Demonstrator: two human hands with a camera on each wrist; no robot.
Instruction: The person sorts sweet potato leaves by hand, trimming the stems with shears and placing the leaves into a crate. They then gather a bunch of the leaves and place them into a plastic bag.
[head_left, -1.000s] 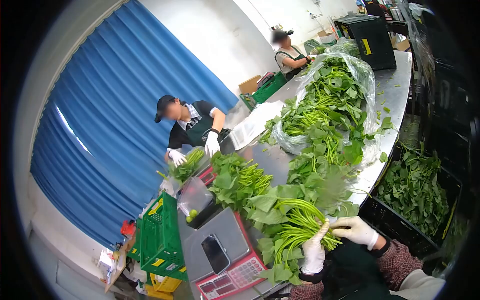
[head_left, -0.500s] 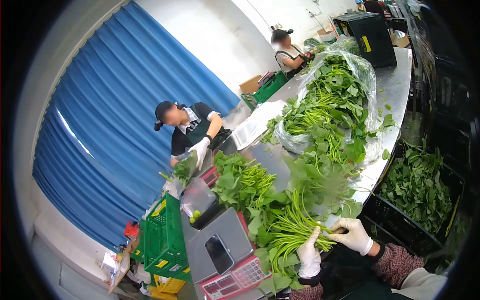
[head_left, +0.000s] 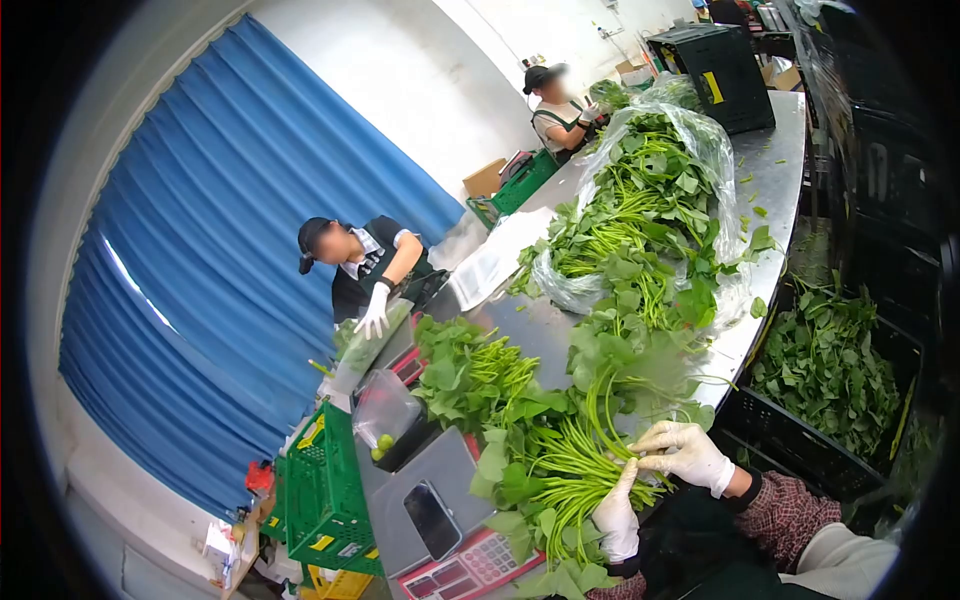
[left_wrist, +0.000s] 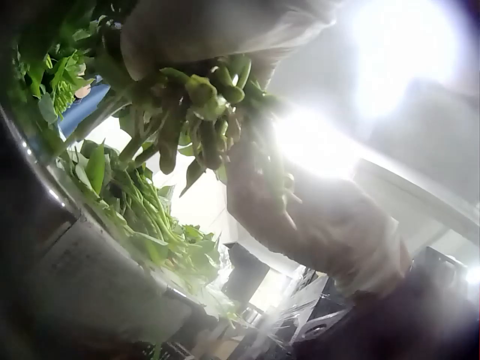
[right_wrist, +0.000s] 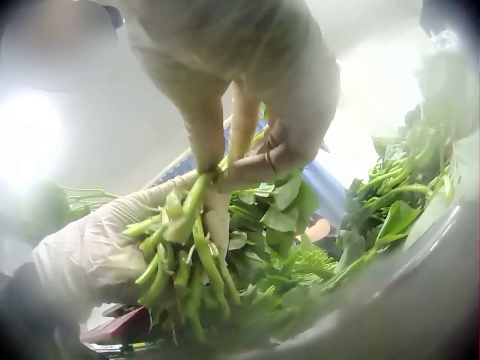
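Observation:
My gloved left hand (head_left: 617,518) grips a bunch of long-stemmed leafy greens (head_left: 575,465) around the stems, its thumb lying across them. In the head view the leaves spread left, over the table's near edge. My gloved right hand (head_left: 690,458) is right beside the left thumb and pinches a stem at the bunch. From the right wrist view, the right hand's fingertips (right_wrist: 214,169) meet on that stem, just above the cut stem ends (right_wrist: 187,255). The left wrist view has the stem ends (left_wrist: 206,112) bundled under the left hand, the right hand (left_wrist: 307,225) close below.
Left of the bunch, a phone (head_left: 432,520) lies on a red-edged scale (head_left: 480,562). More greens (head_left: 640,210) spill from a clear bag along the metal table. A black crate of greens (head_left: 835,375) stands at right, green crates (head_left: 325,490) at left. Two people work across the table.
My right hand has come up closer to the left thumb, with a stem pinched in it. The left hand keeps its grip. Across the table, the person's gloved hand has moved over a clear-wrapped bunch.

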